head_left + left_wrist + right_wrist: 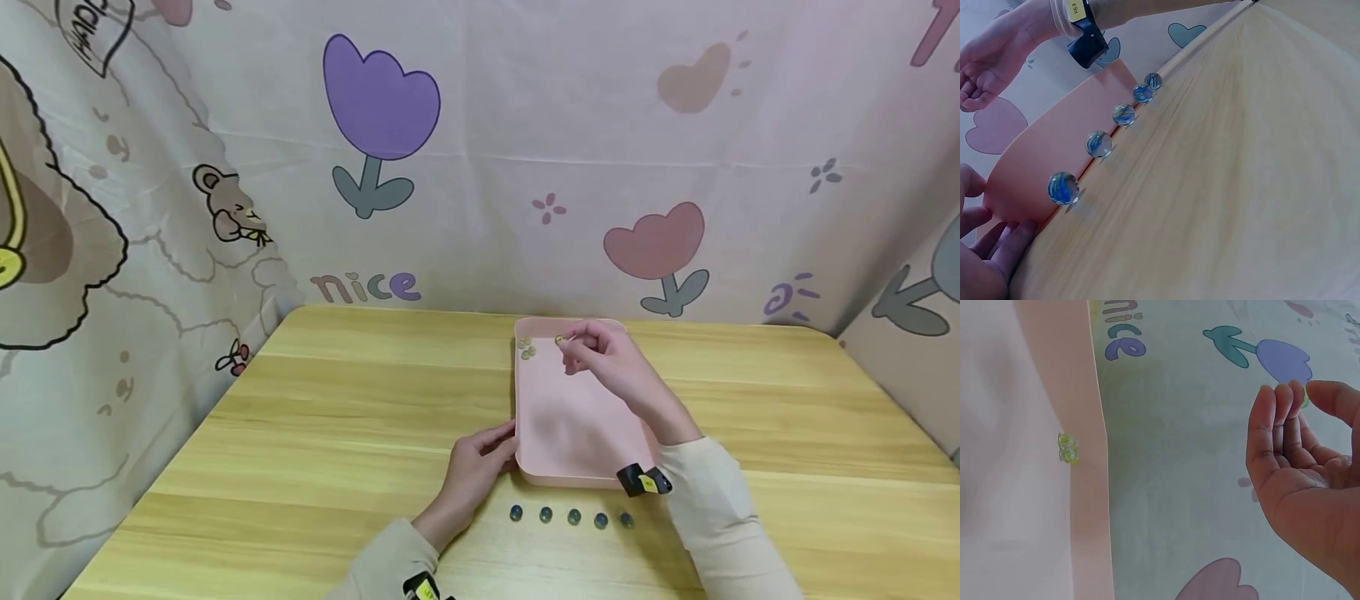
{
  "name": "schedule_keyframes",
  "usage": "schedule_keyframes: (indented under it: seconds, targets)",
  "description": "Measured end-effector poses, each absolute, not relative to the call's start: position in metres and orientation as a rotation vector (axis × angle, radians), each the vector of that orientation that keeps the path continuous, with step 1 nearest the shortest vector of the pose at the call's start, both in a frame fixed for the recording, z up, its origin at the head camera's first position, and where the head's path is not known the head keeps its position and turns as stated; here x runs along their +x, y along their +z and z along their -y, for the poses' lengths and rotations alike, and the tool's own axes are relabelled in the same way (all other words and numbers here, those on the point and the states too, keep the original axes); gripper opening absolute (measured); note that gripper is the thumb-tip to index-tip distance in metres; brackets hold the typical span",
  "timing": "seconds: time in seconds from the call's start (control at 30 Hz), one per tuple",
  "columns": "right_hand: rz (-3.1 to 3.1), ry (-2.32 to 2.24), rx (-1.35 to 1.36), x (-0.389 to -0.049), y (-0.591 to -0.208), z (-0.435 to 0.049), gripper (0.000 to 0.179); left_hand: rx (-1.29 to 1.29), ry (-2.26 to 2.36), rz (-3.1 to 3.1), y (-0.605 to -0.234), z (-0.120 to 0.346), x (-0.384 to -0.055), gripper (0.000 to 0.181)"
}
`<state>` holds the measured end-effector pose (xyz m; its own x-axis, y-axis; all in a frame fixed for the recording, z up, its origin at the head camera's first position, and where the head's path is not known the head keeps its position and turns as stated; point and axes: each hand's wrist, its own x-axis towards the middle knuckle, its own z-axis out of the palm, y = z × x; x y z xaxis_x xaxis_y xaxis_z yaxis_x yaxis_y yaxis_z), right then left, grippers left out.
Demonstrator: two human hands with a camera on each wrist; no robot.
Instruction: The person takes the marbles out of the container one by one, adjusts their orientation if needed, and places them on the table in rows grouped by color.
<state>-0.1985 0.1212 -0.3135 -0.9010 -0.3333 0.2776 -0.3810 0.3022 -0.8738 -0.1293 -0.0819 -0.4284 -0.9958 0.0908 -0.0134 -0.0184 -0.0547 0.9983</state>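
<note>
Up over the far part of the pink tray (573,417), my right hand (611,358) pinches a small yellow-green marble (560,340) between thumb and fingertips. The right wrist view shows only a sliver of that marble (1305,399), mostly hidden by the fingers. Several clear yellow-green marbles (527,350) lie together in the tray's far left corner. My left hand (474,471) is at the tray's near left side, its fingers resting against the outer wall. A row of clear glass marbles with blue swirls (1063,189) sits on the table along the tray's near side.
The wooden table (360,433) carries the tray and the row of marbles. Printed cloth (510,100) hangs behind the table's back edge, close to the tray's far end, and also along the left and right sides.
</note>
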Motion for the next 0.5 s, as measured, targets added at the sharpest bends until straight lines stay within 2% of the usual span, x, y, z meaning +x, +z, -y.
schedule_keyframes:
  seconds: [0.5]
  targets:
    - [2.401, 1.724, 0.893, -0.181, -0.308, -0.116, 0.007, 0.052, 2.236, -2.094, -0.428, 0.082, -0.127, 0.036]
